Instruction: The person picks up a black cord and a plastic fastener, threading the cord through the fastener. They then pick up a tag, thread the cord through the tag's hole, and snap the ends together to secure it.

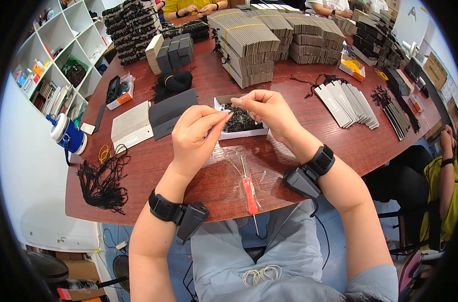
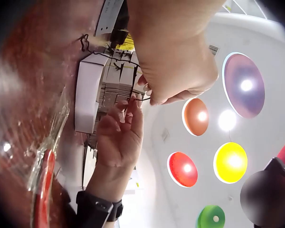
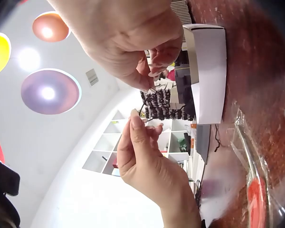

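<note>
Above a small white box point(image 1: 241, 134) of black stringy pieces, the left hand point(image 1: 193, 138) and right hand point(image 1: 274, 113) face each other, fingertips close but apart. A thin dark cord point(image 2: 135, 78) runs between them in the left wrist view, its loose length trailing past the left hand point(image 2: 175, 64). Thumb and fingers of the right hand point(image 2: 118, 140) pinch the cord near its end. In the right wrist view the left hand point(image 3: 149, 159) pinches the cord point(image 3: 143, 106) below the right hand point(image 3: 133, 47). Fine detail at the fingertips is hidden.
A red-handled tool point(image 1: 249, 195) in clear plastic lies at the table's front edge. Black cords point(image 1: 105, 181) and folded cards point(image 1: 131, 125) lie left; fanned grey tags point(image 1: 345, 104) lie right. Tall card stacks point(image 1: 246, 48) stand behind the box. Other people sit around the table.
</note>
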Motion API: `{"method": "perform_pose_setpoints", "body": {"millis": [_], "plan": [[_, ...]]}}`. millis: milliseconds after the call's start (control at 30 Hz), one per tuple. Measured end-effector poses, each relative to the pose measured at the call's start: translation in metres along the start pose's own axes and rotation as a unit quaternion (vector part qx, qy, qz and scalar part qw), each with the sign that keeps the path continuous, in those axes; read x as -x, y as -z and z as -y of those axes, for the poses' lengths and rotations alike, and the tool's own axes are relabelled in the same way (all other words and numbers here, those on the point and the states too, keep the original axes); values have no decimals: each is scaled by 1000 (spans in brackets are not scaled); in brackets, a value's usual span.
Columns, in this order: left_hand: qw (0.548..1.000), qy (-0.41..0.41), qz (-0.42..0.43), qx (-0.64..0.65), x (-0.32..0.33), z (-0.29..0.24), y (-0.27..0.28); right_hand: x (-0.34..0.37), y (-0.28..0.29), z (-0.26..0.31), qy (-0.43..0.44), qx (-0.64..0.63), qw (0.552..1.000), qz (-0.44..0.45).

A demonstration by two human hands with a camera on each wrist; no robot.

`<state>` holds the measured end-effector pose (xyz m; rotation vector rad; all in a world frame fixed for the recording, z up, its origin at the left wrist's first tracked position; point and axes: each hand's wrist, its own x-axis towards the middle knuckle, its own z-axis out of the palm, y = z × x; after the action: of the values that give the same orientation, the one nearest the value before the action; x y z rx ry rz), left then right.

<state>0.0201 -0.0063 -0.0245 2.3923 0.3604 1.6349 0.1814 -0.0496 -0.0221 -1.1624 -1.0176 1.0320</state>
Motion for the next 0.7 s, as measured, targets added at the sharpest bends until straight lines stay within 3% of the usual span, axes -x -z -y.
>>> {"method": "perform_pose_setpoints", "body": {"millis": [367, 500, 567, 600, 667, 700], "plan": [[997, -55, 34, -38, 0, 5, -2, 2, -2, 0, -2, -9, 1000, 15], [997, -26, 52, -43, 1, 3, -3, 3, -3, 0, -1, -22, 999, 31], [981, 176, 30, 77, 4, 0, -7, 5, -4, 3, -1, -33, 999, 35], [981, 176, 30, 77, 4, -2, -7, 6, -5, 3, -1, -43, 998, 40], [941, 288, 51, 170, 3, -4, -6, 7, -6, 3, 19, -45, 998, 46], [941, 288, 51, 170, 4, -3, -6, 7, -7, 2, 39, -48, 997, 52]]}}
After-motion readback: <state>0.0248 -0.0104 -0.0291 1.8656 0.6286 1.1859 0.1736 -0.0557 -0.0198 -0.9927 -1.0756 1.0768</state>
